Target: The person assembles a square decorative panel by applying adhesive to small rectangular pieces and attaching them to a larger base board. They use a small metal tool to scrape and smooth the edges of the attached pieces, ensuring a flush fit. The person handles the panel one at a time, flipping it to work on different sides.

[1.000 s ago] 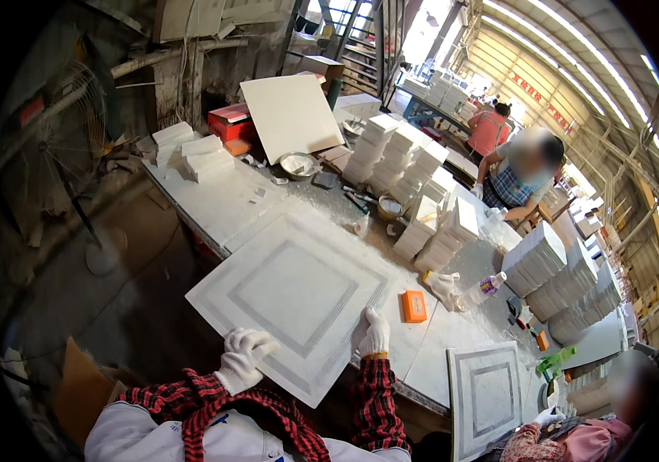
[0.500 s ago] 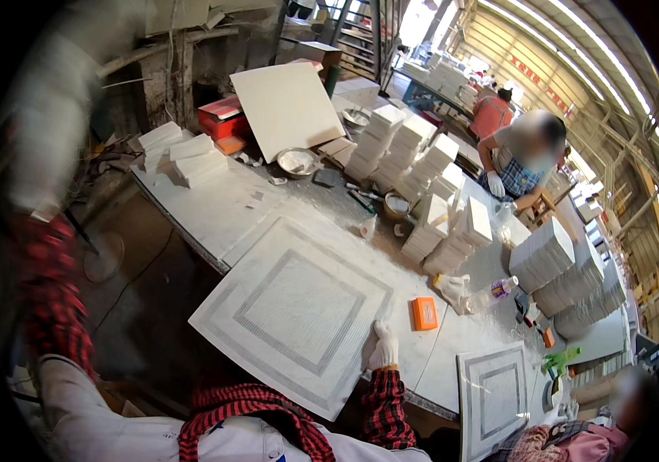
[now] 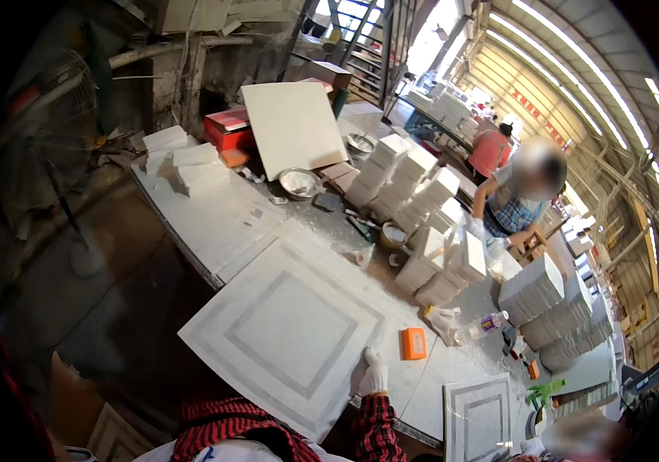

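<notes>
White gloved right hand point(image 3: 374, 373) lies flat, fingers together, on the edge of the big square patterned tile point(image 3: 287, 337) at the bottom middle, steadying it on the workbench point(image 3: 214, 223); I cannot see the left hand, which seems needed next.

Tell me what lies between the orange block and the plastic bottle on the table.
In the head view, a crumpled white glove lies between the orange block and the plastic bottle.
</notes>
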Action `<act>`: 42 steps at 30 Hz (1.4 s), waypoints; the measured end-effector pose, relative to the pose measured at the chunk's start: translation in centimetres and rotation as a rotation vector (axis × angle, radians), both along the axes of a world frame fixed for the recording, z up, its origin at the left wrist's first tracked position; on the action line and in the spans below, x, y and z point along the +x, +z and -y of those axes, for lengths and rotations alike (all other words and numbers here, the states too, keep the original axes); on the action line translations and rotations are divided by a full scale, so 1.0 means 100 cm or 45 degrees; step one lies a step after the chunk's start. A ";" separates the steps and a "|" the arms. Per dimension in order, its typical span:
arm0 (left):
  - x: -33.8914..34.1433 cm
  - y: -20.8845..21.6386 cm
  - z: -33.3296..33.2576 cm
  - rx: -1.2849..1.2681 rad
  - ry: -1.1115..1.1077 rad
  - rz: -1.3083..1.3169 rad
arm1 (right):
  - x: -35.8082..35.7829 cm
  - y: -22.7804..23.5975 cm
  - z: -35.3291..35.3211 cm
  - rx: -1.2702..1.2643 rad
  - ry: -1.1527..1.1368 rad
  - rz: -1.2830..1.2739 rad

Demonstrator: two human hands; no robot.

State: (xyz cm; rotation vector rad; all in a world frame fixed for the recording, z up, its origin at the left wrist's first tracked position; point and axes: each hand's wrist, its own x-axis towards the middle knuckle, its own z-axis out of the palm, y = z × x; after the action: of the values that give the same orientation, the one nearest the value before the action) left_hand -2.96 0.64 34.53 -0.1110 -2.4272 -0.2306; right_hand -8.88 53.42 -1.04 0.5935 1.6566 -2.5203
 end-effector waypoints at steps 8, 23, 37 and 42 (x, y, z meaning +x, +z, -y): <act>-0.011 -0.022 0.001 -0.038 -0.061 0.082 | 0.004 0.013 0.007 -0.182 0.039 0.000; -0.045 -0.037 0.015 -0.064 -0.082 0.107 | 0.012 0.033 0.008 -0.126 0.015 0.011; -0.096 -0.075 0.047 -0.078 0.061 0.052 | 0.007 0.039 0.026 0.318 -0.084 0.074; -0.128 -0.233 -0.045 1.115 -0.397 0.696 | 0.011 0.034 0.026 0.334 -0.127 0.010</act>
State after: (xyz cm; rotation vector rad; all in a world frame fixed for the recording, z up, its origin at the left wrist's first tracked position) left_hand -15.77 5.10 11.18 -0.0270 -2.5714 -1.6008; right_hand -7.78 50.83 2.34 0.7221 2.0205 -2.3766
